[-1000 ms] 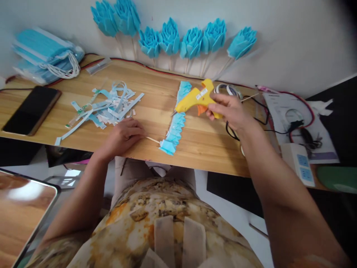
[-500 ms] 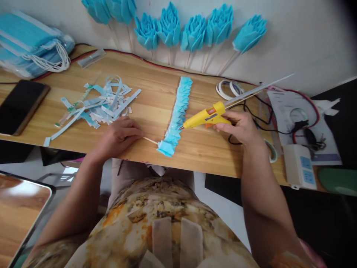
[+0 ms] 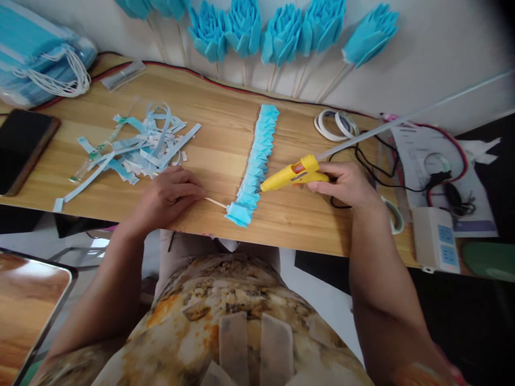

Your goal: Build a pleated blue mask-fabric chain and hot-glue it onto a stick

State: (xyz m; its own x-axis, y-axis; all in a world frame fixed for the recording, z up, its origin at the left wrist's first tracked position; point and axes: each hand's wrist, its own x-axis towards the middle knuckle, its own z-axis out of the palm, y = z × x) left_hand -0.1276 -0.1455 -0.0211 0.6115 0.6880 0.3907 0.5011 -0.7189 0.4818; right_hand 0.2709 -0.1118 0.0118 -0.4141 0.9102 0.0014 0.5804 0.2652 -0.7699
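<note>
A thin wooden stick is pinched in the closed fingers of my left hand. Its far end meets the front end of a pleated light-blue strip, which lies lengthwise away from me on the table. The strip is wrapped or folded over at that end. My right hand is closed around the grip of a yellow glue gun, with its nozzle at the strip's right edge, near the stick. A long clear glue stick juts from the back of the gun.
Blue flowers on sticks lean on the wall behind. Left are cut strips, a phone and stacked face masks. Right are tape rolls, black cables, paper and a power strip.
The glue gun's nozzle has shifted slightly down along the strip's edge. The view has tilted a little, so the flowers sit higher. My left hand keeps its hold on the stick.
</note>
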